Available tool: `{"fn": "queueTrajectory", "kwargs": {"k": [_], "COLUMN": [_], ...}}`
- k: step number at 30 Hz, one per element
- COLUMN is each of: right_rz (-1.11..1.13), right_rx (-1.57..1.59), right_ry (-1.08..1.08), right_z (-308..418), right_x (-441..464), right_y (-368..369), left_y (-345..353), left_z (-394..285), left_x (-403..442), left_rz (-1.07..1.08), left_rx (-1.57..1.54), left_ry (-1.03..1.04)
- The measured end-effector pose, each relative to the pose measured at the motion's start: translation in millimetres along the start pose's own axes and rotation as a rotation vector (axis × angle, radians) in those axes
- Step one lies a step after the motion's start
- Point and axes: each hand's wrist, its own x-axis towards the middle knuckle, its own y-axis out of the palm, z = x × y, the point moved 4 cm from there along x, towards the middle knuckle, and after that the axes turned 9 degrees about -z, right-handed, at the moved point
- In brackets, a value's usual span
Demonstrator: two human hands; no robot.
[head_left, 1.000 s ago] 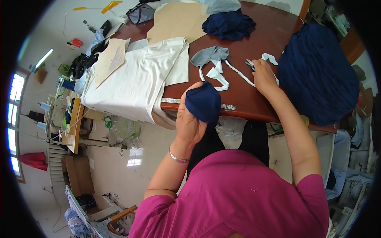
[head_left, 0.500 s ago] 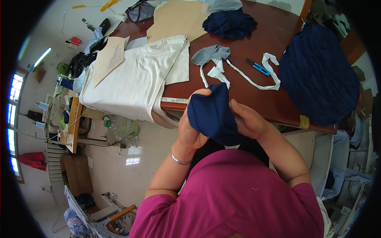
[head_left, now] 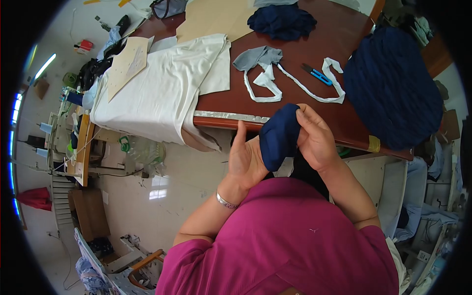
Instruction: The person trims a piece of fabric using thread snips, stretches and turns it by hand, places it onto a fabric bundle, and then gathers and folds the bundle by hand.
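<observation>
A small piece of navy blue cloth (head_left: 279,139) is held up in front of my body, near the table's front edge. My right hand (head_left: 317,140) pinches its upper right edge between thumb and fingers. On the other side, my left hand (head_left: 246,161) has its thumb stretched upward, away from the cloth. Its palm faces the cloth, which covers the fingertips. Beyond my hands, a grey cloth piece (head_left: 256,58) with white strips (head_left: 314,98) lies on the table, beside blue-handled thread snips (head_left: 319,75).
White fabric (head_left: 162,83) drapes over the left side of the brown table (head_left: 221,109), with a card pattern piece (head_left: 129,66) on it. A large navy fabric bundle (head_left: 393,88) stands at the right, and a smaller navy heap (head_left: 281,22) at the back. Sewing machines (head_left: 69,128) are far left.
The navy cloth has been turned and looks more gathered. My left thumb has come off it and points up, while my right hand has closed on its upper edge. The view has shifted slightly.
</observation>
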Motion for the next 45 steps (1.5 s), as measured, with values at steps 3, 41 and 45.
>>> {"fn": "queueTrajectory", "kwargs": {"k": [3, 41, 45], "right_rz": [-0.076, -0.397, -0.347], "right_rx": [0.036, -0.373, -0.090], "right_ry": [0.068, -0.406, 0.121], "right_z": [-5.4, 3.7, 8.8], "right_x": [-0.1, 5.9, 0.0], "right_y": [-5.9, -24.0, -26.2], "left_y": [2.7, 15.9, 27.4], "left_z": [3.7, -14.7, -37.5], "left_x": [-0.7, 13.8, 12.5], "left_rz": [-0.142, -0.190, -0.124], "left_rx": [0.103, 0.980, 0.673], "left_ry": [0.006, 0.848, 0.704]}}
